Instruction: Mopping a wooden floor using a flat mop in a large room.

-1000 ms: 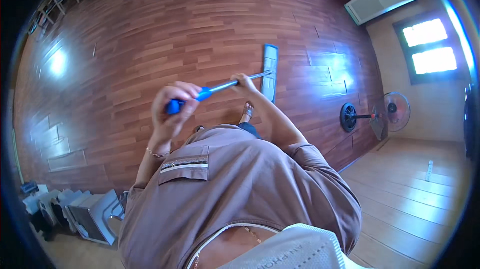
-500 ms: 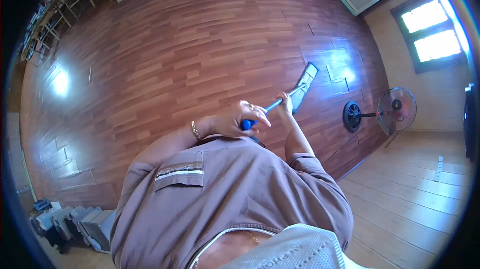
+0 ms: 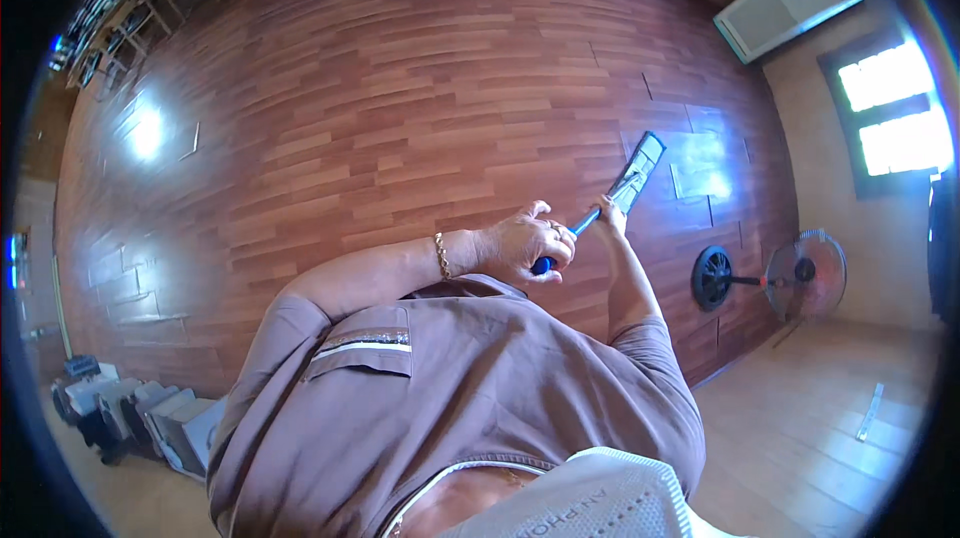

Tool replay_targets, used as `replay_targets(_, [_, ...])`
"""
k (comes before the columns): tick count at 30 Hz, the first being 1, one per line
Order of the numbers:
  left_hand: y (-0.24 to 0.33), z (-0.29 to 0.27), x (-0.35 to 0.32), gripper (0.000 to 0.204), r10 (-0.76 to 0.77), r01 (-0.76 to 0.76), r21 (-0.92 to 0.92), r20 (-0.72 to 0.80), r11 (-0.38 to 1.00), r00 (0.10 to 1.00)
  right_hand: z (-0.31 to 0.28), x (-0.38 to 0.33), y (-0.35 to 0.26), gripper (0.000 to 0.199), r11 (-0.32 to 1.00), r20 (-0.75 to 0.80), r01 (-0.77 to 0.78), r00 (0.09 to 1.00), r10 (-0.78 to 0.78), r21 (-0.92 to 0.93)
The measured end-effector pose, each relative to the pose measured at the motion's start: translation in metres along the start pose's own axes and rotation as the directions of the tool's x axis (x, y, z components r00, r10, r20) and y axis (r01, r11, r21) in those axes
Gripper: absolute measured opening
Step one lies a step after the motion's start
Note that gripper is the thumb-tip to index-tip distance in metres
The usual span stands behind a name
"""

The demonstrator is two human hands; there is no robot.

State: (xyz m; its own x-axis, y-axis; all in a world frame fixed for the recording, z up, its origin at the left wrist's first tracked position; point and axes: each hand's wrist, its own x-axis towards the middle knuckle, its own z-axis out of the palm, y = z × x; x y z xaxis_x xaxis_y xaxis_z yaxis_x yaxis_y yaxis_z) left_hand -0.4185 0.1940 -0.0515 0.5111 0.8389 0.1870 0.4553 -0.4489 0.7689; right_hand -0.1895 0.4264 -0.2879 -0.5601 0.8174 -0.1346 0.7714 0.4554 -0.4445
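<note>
A flat mop with a long blue-grey handle point(image 3: 587, 222) slants away from me to the right. Its narrow, light-coloured head point(image 3: 638, 172) lies on the wooden floor beside a bright reflection. My left hand point(image 3: 528, 244), with a gold bracelet at the wrist, is closed round the dark blue end of the handle, one finger sticking up. Farther along the shaft, my right hand point(image 3: 612, 216) grips it close to the head. Part of the handle is hidden behind the fingers.
On the right stands a fan point(image 3: 803, 276) with a round black base point(image 3: 712, 278). Beyond it are a window point(image 3: 887, 108) and a white air conditioner point(image 3: 788, 0). Reddish-brown planks point(image 3: 400, 118) cover the floor. Grey and white items point(image 3: 170, 423) stand at lower left, chairs point(image 3: 140, 23) at upper left.
Both hands and the mop have shifted right in the view. Against the floor's reflection, the mop head has slid a little farther away. The whole scene has moved rightward and down.
</note>
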Motion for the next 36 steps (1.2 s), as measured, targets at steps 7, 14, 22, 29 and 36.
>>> replay_targets(7, [0.003,-0.019,-0.012,0.011,-0.124,0.129,0.025,-0.155,0.991,0.98,0.006,0.065,-0.041,0.015,0.991,0.151,0.036,0.988,-0.017,-0.126])
replay_targets(14, [0.03,-0.05,-0.056,0.012,-0.209,0.218,-0.014,-0.359,0.976,0.91,0.035,0.112,-0.102,0.016,0.959,0.306,0.279,0.918,-0.251,-0.051])
replay_targets(22, [0.085,-0.071,-0.147,0.016,-0.198,0.302,0.085,-0.584,0.95,0.787,0.062,0.073,-0.248,0.011,0.832,0.379,0.55,0.755,-0.535,0.077])
replay_targets(29, [0.169,-0.082,-0.223,0.016,-0.088,0.326,0.174,-0.753,0.929,0.652,0.073,0.005,-0.381,0.028,0.455,0.242,0.847,0.397,-0.885,0.274])
replay_targets(36, [0.259,-0.085,-0.283,0.015,-0.038,0.368,0.249,-0.783,0.896,0.621,0.102,-0.087,-0.48,0.036,0.261,0.259,0.835,0.147,-0.954,0.484])
